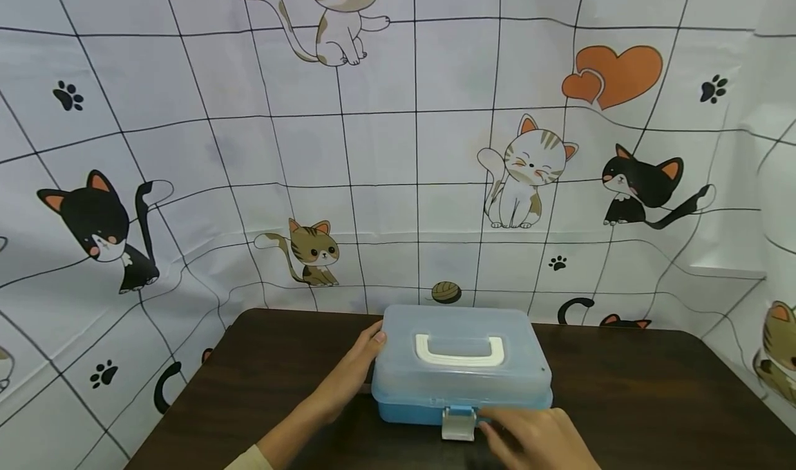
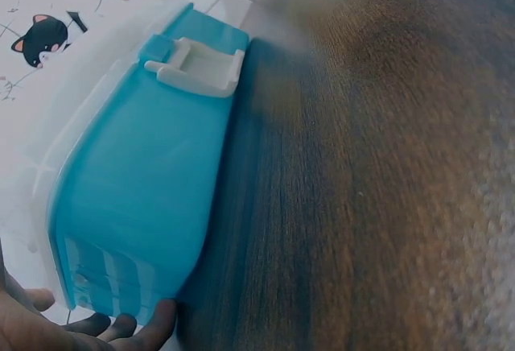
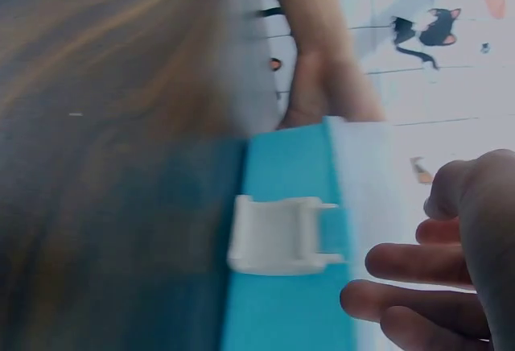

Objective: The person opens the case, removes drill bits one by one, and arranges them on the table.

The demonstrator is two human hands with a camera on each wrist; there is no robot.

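A plastic storage box with a blue base (image 1: 410, 412) and a cloudy, see-through lid (image 1: 398, 370) stands on the dark table. On top of the lid lies a white carry handle (image 1: 460, 360). The white front latch (image 1: 459, 426) hangs flipped down, away from the lid, as the right wrist view also shows. My left hand (image 1: 349, 368) rests against the box's left end, its fingers (image 2: 153, 327) extended along the blue wall. Beside the latch is my right hand (image 1: 537, 435); in the right wrist view its fingers (image 3: 418, 262) are loosely bent and hold nothing.
The dark wooden table (image 1: 634, 387) extends to both sides of the box. Behind it hangs a white cloth (image 1: 385, 145) with a black grid and cartoon cats, meeting the table's back edge.
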